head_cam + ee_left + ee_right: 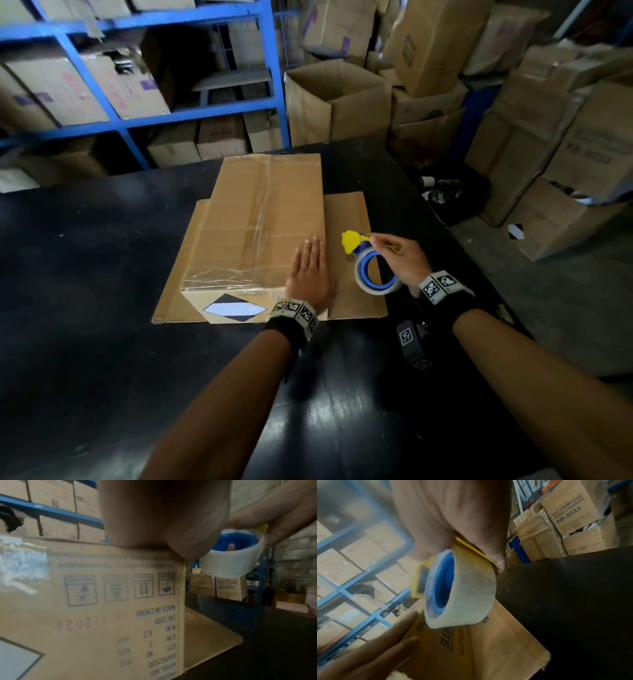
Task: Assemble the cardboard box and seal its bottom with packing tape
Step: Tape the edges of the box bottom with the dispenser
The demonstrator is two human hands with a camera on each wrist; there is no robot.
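The cardboard box [260,222] is seen upside down on the black worktop [102,274], near the middle, its printed side text inverted in the left wrist view. The upturned bottom is closed, and clear tape [262,205] is seen along the centre seam and across the near edge. Two lower flaps are splayed flat on the worktop, one to each side of the box.

The left hand [310,270] is laid flat on the near right corner of the box top, fingers straight and together, nothing gripped; the heel of the palm is seen pressed on the box edge in the left wrist view.

The right hand [402,258] is held just right of the box, above the right flap [352,219]. It is clamped on a tape dispenser [371,270]: a yellow frame carrying a roll of clear packing tape on a blue core. The fingers are curled over the yellow frame. The roll is held clear of the box. Whether it touches the flap cannot be told.

Blue shelving [137,116] with cartons is noted behind the worktop, and stacked cartons [548,137] to the right.
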